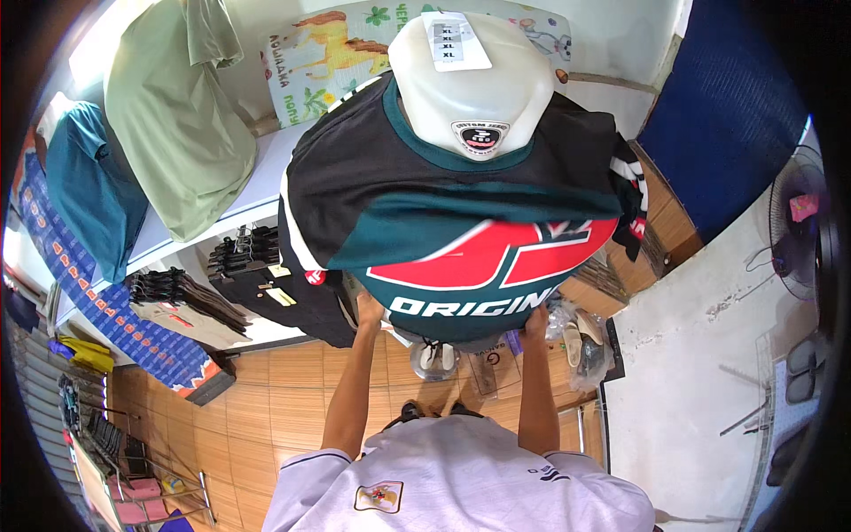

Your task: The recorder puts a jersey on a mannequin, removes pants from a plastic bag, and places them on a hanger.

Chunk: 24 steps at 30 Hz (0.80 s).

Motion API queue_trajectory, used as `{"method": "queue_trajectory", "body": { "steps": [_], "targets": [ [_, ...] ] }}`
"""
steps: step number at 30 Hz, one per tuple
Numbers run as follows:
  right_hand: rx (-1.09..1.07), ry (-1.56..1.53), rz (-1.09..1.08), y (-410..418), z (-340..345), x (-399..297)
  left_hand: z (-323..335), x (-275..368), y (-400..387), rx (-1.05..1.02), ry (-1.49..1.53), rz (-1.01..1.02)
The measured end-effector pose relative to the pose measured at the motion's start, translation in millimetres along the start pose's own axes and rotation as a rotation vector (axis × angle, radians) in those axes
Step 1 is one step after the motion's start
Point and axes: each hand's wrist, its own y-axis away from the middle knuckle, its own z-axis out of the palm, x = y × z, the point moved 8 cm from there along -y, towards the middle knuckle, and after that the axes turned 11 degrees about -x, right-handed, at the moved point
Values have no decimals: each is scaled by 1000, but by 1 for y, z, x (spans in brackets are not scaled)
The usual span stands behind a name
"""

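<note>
A black and dark green jersey [465,193] with a red and white print is on a white mannequin torso [472,86] in front of me. A white size tag [457,41] lies on the mannequin's top, and a round sticker is on its neck. My left hand [371,311] holds the jersey's lower edge at the left side of the picture. My right hand [536,322] grips the same edge on the right side. The fingertips of both hands are partly hidden by the cloth.
Green and teal shirts [176,126] stand on a white shelf [262,166] at left, above hanging trousers [279,292]. Footwear in clear plastic [585,346] lies on the wood-look floor [266,399]. A blue curtain [725,113] and a fan [801,219] are at right.
</note>
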Motion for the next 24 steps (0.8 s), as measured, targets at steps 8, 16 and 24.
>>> {"method": "queue_trajectory", "body": {
  "steps": [8, 16, 24],
  "targets": [
    [116, 189, 31, 20, 1, 17, -35, -69, -18, 182, -505, 136],
    [202, 274, -55, 23, -5, 22, -26, -86, -24, 108, -684, 153],
    [44, 254, 476, -4, -17, 27, -18, -77, -36, -161, -285, 44]
  ]
}}
